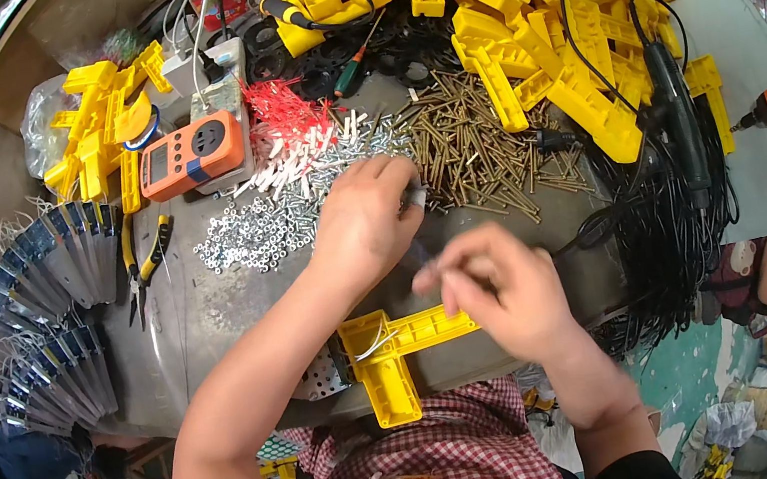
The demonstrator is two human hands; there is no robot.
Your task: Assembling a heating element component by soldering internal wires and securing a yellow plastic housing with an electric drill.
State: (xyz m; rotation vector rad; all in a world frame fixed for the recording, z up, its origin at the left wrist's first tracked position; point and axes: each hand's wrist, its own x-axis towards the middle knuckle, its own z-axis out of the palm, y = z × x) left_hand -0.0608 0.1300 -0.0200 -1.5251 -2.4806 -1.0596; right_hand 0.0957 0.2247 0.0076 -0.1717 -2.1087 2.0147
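Observation:
My left hand (365, 217) is curled over the front of the loose screws, its fingertips turned away. A small greyish bit shows beside its fingers, too little to name. Lower and to the right, my right hand (509, 290) is bent at the fingers and smeared by motion; whether it holds anything does not show. Just under it lies a yellow T-shaped plastic housing (429, 327), open side up, at the table's near edge. Thin white wires (378, 344) lie in its corner. Beyond my hands are long brass-coloured screws (473, 138) and silver nuts (246, 234).
Yellow housings (559, 17) are heaped at the back right, near a black tool with a cord (678, 119). An orange meter (192, 155), yellow-handled pliers (148, 258) and fanned blue-grey wired plates (52, 259) occupy the left. A green-handled screwdriver (351, 74) lies behind the screws.

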